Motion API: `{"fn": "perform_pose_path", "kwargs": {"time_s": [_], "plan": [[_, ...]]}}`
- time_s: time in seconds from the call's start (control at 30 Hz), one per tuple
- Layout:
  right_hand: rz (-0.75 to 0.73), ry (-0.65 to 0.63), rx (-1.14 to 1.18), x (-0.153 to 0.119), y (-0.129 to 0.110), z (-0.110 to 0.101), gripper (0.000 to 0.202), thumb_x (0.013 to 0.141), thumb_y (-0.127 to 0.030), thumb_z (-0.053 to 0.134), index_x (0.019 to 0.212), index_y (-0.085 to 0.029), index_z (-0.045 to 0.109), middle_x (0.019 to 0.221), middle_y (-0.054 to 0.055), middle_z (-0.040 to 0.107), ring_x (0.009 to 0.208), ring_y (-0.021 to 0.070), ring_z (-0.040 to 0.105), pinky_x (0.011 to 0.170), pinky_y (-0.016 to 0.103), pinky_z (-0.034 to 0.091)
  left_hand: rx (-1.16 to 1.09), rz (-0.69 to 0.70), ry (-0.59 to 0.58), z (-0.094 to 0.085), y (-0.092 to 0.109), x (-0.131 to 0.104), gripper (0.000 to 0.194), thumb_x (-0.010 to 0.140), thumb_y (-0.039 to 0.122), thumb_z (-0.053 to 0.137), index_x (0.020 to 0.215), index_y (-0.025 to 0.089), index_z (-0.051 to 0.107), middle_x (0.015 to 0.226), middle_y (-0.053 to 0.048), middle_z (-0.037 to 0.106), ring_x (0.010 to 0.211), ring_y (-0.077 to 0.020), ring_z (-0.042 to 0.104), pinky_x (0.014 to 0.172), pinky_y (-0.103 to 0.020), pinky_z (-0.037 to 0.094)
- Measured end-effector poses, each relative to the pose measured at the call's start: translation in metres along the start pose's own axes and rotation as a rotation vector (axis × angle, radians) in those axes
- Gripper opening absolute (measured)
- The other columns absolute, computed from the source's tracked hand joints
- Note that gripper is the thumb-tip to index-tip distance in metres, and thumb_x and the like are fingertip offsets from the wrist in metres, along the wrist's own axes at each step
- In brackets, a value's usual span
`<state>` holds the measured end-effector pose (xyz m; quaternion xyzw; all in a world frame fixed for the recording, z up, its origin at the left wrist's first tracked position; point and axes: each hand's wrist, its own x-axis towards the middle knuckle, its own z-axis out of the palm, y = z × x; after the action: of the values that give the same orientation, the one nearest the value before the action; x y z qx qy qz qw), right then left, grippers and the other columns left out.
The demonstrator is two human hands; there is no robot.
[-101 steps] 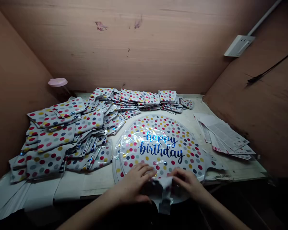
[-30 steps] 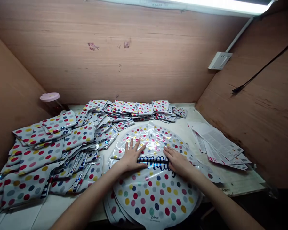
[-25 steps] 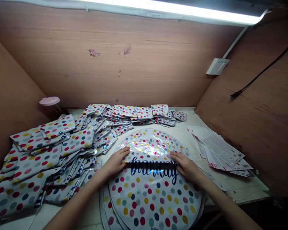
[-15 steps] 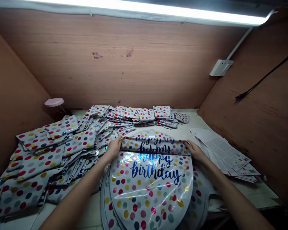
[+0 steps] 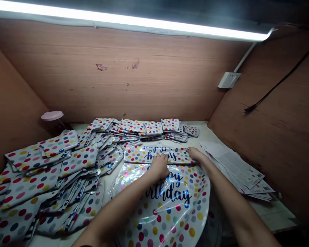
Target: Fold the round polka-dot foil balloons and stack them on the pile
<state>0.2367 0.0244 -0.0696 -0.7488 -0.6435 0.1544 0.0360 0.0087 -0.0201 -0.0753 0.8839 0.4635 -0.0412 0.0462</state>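
A flat foil balloon [image 5: 167,219] with coloured dots and blue "happy birthday" lettering lies before me, on top of other flat balloons. Its far part is folded over into a straight band [image 5: 136,156] showing upside-down letters. My left hand [image 5: 159,167] is on the middle of this band, its fingers bunched and curled onto the foil at the fold. At the band's right end, my right hand [image 5: 196,155] pinches the folded corner. The forearms cover parts of the balloon, and the left hand hides some lettering.
Folded dotted balloons [image 5: 41,171] are heaped at the left, with more stacks [image 5: 154,127] along the back. Printed sheets [image 5: 237,168] lie at the right. A pink-lidded jar [image 5: 52,116] stands in the back left corner. Wooden walls [image 5: 123,68] enclose the table, and a black cable [image 5: 280,82] hangs right.
My left hand has left the band's left end and moved right to its middle. The folded band now lies flatter and nearer me, covering "happy" partly. My right hand stays at the right end.
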Motion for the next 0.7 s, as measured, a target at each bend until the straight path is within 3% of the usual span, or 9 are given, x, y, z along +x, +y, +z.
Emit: {"fn": "perform_pose_path", "kwargs": {"time_s": [0.1, 0.17, 0.23, 0.33, 0.43, 0.53, 0.63, 0.7], "plan": [[0.108, 0.108, -0.084, -0.033, -0.018, 0.005, 0.038, 0.094, -0.029, 0.045, 0.128, -0.01, 0.049, 0.116, 0.023, 0.058, 0.106, 0.0325, 0.056, 0.084, 0.049, 0.046, 0.041, -0.086, -0.065, 0.0, 0.01, 0.029, 0.067, 0.071, 0.02, 0.066, 0.134, 0.011, 0.044, 0.124, -0.024, 0.05, 0.105, -0.0366, 0.054, 0.08, -0.044, 0.049], [0.072, 0.228, -0.147, -0.064, -0.032, 0.019, 0.041, 0.094, -0.025, 0.039, 0.132, -0.011, 0.045, 0.126, 0.028, 0.05, 0.117, 0.0384, 0.047, 0.088, 0.054, 0.04, 0.057, -0.088, -0.099, -0.004, 0.008, 0.041, 0.062, 0.07, 0.018, 0.066, 0.13, 0.01, 0.05, 0.122, -0.025, 0.051, 0.102, -0.0354, 0.056, 0.079, -0.043, 0.049], [-0.105, 0.277, -0.201, -0.095, -0.044, 0.04, 0.037, 0.093, -0.027, 0.04, 0.125, -0.015, 0.053, 0.13, 0.024, 0.049, 0.12, 0.038, 0.044, 0.091, 0.051, 0.038, 0.062, -0.069, -0.119, -0.007, 0.002, 0.044, 0.06, 0.071, 0.023, 0.067, 0.127, 0.01, 0.052, 0.12, -0.024, 0.052, 0.102, -0.0342, 0.057, 0.08, -0.042, 0.05], [-0.371, 0.147, -0.21, -0.122, -0.049, 0.067, 0.04, 0.09, -0.04, 0.046, 0.126, -0.024, 0.054, 0.138, 0.013, 0.046, 0.127, 0.0352, 0.038, 0.099, 0.049, 0.034, 0.064, -0.046, -0.131, -0.011, -0.004, 0.041, 0.062, 0.071, 0.032, 0.069, 0.128, 0.013, 0.053, 0.124, -0.023, 0.05, 0.104, -0.0334, 0.056, 0.082, -0.041, 0.05], [-0.383, 0.164, -0.232, -0.118, -0.047, 0.073, 0.045, 0.091, -0.041, 0.046, 0.132, -0.024, 0.05, 0.14, 0.013, 0.044, 0.127, 0.0355, 0.037, 0.1, 0.05, 0.033, 0.066, -0.05, -0.133, -0.012, -0.003, 0.039, 0.063, 0.07, 0.031, 0.071, 0.129, 0.015, 0.053, 0.128, -0.021, 0.048, 0.106, -0.0332, 0.056, 0.084, -0.041, 0.049], [-0.361, 0.267, -0.256, -0.094, -0.051, 0.061, 0.039, 0.093, -0.021, 0.038, 0.128, -0.017, 0.053, 0.137, 0.017, 0.045, 0.127, 0.0335, 0.037, 0.101, 0.047, 0.031, 0.064, -0.085, -0.119, -0.011, 0.003, 0.037, 0.064, 0.069, 0.028, 0.072, 0.13, 0.017, 0.052, 0.13, -0.021, 0.046, 0.109, -0.0359, 0.055, 0.084, -0.043, 0.049], [-0.42, 0.28, -0.257, -0.071, -0.058, 0.048, 0.038, 0.09, -0.009, 0.035, 0.116, -0.016, 0.062, 0.125, 0.016, 0.056, 0.12, 0.0292, 0.044, 0.099, 0.041, 0.034, 0.05, -0.14, -0.083, -0.009, 0.01, 0.03, 0.059, 0.076, 0.032, 0.068, 0.131, 0.016, 0.05, 0.131, -0.021, 0.045, 0.112, -0.0381, 0.053, 0.083, -0.045, 0.049], [-0.441, 0.285, -0.249, -0.064, -0.061, 0.045, 0.036, 0.089, -0.008, 0.035, 0.106, -0.015, 0.066, 0.115, 0.017, 0.061, 0.113, 0.0296, 0.049, 0.093, 0.041, 0.038, 0.035, -0.189, -0.048, -0.01, 0.013, 0.023, 0.05, 0.085, 0.035, 0.06, 0.128, 0.014, 0.051, 0.129, -0.019, 0.048, 0.111, -0.034, 0.054, 0.084, -0.045, 0.049]]}}
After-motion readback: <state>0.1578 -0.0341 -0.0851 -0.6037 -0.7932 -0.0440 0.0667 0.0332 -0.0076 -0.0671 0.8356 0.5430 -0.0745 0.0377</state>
